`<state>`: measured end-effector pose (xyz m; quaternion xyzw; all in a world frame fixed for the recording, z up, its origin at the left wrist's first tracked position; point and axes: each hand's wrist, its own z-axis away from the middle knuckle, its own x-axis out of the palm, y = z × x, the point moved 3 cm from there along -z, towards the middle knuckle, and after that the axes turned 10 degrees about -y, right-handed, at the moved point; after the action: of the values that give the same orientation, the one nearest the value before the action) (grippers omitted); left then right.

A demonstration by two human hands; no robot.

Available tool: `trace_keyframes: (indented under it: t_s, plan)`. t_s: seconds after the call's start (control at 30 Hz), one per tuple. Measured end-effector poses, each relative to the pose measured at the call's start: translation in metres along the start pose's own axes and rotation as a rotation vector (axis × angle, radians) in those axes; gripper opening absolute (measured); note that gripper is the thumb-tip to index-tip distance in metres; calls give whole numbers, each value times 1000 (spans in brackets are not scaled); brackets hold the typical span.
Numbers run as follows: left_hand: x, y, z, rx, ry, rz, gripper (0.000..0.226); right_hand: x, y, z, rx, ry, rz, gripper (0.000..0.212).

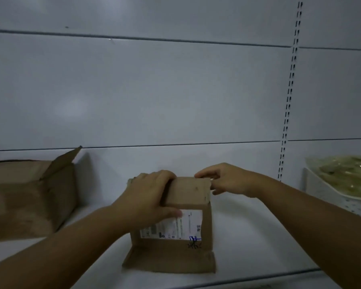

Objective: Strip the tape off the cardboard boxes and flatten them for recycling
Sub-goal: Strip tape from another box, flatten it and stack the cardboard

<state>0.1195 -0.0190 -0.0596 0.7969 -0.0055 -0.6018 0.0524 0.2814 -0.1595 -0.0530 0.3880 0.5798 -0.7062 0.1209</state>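
A small brown cardboard box with a white shipping label [176, 213] stands on the white shelf [248, 236]. The left hand [148, 197] grips its 10 o'clock corner; the right hand [227, 179] pinches its 1 o'clock edge. A larger open brown carton [29, 197] sits at 9 o'clock.

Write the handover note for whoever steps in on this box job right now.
Left hand: clamped over the small box, thumb on its shipping label.
Right hand: fingertips pinching at the box's top right corner, apparently at tape; the tape itself is too dim to see.
Small box stands upright on the white shelf, bottom flap splayed forward.
Large box sits at the left, one flap up, not flattened.
Done: nothing flattened yet.
Left: strip tape, flatten both.
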Motion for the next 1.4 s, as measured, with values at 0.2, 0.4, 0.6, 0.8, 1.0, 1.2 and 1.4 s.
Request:
trace_keyframes:
  t_s: [0.2, 0.4, 0.6, 0.8, 1.0, 1.2, 1.4]
  plan:
    - [-1, 14, 48, 268, 331, 124, 4, 28, -28, -11, 86, -1, 644, 51]
    - [6, 2, 79, 398, 531, 178, 11, 11, -86, 17, -185, 643, 706, 16]
    - [63, -6, 83, 246, 347, 372, 14, 21, -92, 39, -208, 367, 162, 23]
    - [85, 17, 74, -40, -12, 716, 88, 65, -56, 19, -65, 230, 160, 39]
    - [80, 19, 76, 99, 80, 960, 36, 65, -47, 7, -84, 258, 75, 45]
    - [68, -52, 61, -451, 475, 1081, 94, 79, -45, -10, -150, 254, 62, 55]
    - [75, -75, 62, -395, 228, 1768, 80, 96, -36, -14, -133, 146, 147, 59]
